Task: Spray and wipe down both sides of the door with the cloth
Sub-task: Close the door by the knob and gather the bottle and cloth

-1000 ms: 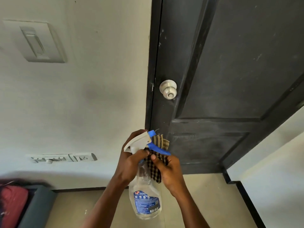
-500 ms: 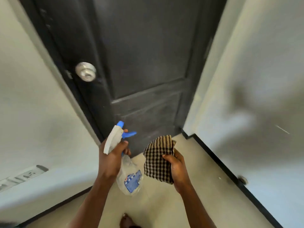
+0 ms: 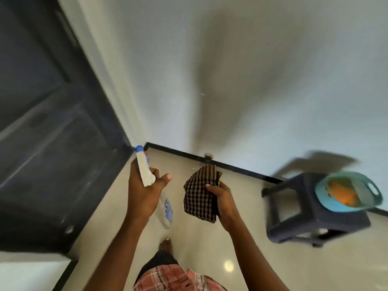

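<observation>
The dark panelled door [image 3: 48, 127] now fills only the left side of the frame. A second ago it stood in the middle with its round knob showing. The knob is out of view now, so the head has swung right and down, and the picture is smeared by that motion.

The spray bottle [image 3: 145, 172] is in the left hand [image 3: 142, 194]. The fingers are wrapped round its neck and the thumb sticks out to the side. The blue nozzle points up-frame toward the corner where the door meets the black skirting [image 3: 231, 167]. A second ago both hands met at the trigger, and they have since drawn apart.

The right hand [image 3: 225, 201] grips the bunched checked cloth [image 3: 199, 194] at centre frame, well clear of the door.

Newly in view at the right are a dark plastic stool [image 3: 315, 219] carrying a teal basket [image 3: 348, 192] with something orange in it. A small door stop [image 3: 208, 155] sits at the foot of the white wall [image 3: 262, 80]. A bare foot [image 3: 165, 244] stands on the glossy floor [image 3: 199, 244].

By my reading, wiping is not under way. Neither tool touches the door and the gaze has left it. Whether this face has been sprayed I cannot tell from the blur.
</observation>
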A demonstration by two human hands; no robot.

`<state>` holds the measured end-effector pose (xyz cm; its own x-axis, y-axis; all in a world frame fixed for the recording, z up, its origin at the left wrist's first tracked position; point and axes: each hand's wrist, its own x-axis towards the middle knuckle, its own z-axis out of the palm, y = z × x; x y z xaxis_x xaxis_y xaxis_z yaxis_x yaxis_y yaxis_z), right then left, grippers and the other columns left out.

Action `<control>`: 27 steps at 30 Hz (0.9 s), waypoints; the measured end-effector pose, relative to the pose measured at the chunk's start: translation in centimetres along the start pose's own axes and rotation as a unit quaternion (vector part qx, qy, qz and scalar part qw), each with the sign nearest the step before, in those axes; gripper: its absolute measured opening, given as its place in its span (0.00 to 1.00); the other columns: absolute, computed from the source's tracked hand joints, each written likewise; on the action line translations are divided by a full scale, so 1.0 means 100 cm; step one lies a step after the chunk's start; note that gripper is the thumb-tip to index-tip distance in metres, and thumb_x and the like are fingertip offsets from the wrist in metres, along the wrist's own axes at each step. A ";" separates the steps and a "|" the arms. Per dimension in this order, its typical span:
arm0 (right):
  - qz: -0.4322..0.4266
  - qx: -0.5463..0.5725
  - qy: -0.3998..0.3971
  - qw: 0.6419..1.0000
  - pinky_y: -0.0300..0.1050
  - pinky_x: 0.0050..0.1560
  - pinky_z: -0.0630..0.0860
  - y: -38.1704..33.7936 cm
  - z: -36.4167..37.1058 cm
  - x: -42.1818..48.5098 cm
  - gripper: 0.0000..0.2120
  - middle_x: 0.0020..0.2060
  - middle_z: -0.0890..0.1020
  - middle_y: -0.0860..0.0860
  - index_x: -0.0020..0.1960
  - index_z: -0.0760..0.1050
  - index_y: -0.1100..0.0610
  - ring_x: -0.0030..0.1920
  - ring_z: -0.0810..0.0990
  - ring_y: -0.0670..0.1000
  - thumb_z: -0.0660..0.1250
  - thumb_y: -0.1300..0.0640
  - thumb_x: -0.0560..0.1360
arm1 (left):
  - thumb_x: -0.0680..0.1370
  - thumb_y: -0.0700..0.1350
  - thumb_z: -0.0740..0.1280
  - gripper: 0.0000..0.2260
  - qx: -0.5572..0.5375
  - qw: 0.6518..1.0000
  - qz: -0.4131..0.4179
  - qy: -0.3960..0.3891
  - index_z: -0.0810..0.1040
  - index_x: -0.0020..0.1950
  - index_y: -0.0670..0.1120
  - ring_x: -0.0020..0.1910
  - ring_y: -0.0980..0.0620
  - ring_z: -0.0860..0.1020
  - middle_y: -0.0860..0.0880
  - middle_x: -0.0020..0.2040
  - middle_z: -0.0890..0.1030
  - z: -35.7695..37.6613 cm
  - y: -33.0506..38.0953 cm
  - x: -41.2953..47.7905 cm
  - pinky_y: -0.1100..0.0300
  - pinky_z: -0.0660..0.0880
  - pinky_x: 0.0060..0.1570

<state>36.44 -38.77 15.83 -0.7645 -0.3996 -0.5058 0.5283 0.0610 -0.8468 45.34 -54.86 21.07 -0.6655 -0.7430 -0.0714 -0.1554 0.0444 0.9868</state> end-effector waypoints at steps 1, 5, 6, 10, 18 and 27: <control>-0.003 0.008 0.016 1.000 0.46 0.47 0.79 -0.002 -0.013 -0.002 0.08 0.51 0.82 0.50 0.56 0.74 0.52 0.52 0.81 0.52 0.61 0.59 0.80 | 0.72 0.37 0.74 0.30 0.000 1.000 -0.002 -0.019 0.66 0.68 0.57 0.42 0.55 0.77 0.50 0.41 0.75 0.015 0.003 0.001 0.67 0.71 0.42; -0.011 0.036 0.090 0.995 0.44 0.46 0.78 -0.007 -0.075 -0.008 0.05 0.52 0.82 0.51 0.54 0.73 0.49 0.52 0.81 0.52 0.60 0.57 0.81 | 0.72 0.38 0.74 0.27 0.006 0.994 0.012 -0.109 0.68 0.66 0.56 0.41 0.56 0.76 0.50 0.41 0.76 0.089 0.009 0.000 0.64 0.71 0.41; -0.011 0.037 0.105 0.994 0.46 0.48 0.78 -0.007 -0.088 -0.010 0.05 0.52 0.82 0.51 0.54 0.73 0.49 0.53 0.80 0.52 0.60 0.56 0.81 | 0.73 0.38 0.73 0.27 0.007 0.992 0.014 -0.126 0.69 0.66 0.56 0.41 0.56 0.76 0.49 0.41 0.76 0.103 0.011 0.000 0.64 0.71 0.41; -0.006 0.049 0.171 0.984 0.50 0.54 0.76 -0.007 -0.145 -0.018 0.05 0.56 0.79 0.51 0.54 0.72 0.47 0.57 0.77 0.53 0.60 0.56 0.80 | 0.72 0.37 0.73 0.26 0.014 0.978 0.023 -0.209 0.69 0.64 0.56 0.40 0.56 0.76 0.49 0.42 0.76 0.173 0.017 -0.009 0.66 0.71 0.41; 0.022 0.066 0.267 0.961 0.45 0.46 0.73 -0.023 -0.263 -0.015 0.07 0.51 0.78 0.49 0.51 0.72 0.46 0.51 0.76 0.49 0.60 0.58 0.80 | 0.71 0.33 0.73 0.33 0.008 0.952 -0.004 -0.305 0.65 0.71 0.52 0.40 0.55 0.77 0.50 0.40 0.76 0.310 0.017 -0.036 0.64 0.73 0.43; 0.029 0.109 0.334 0.936 0.58 0.61 0.74 -0.040 -0.399 0.007 0.08 0.55 0.80 0.53 0.53 0.75 0.49 0.56 0.78 0.55 0.60 0.59 0.79 | 0.71 0.31 0.71 0.38 0.033 0.912 0.017 -0.409 0.59 0.75 0.52 0.42 0.59 0.77 0.52 0.42 0.75 0.453 0.037 -0.064 0.75 0.74 0.40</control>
<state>19.03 -2.80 12.34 -0.7542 0.2631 -0.6016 0.5836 -0.1513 -0.7978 15.95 -19.63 18.64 -0.9884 0.0045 -0.1516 -0.1500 0.1173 0.9817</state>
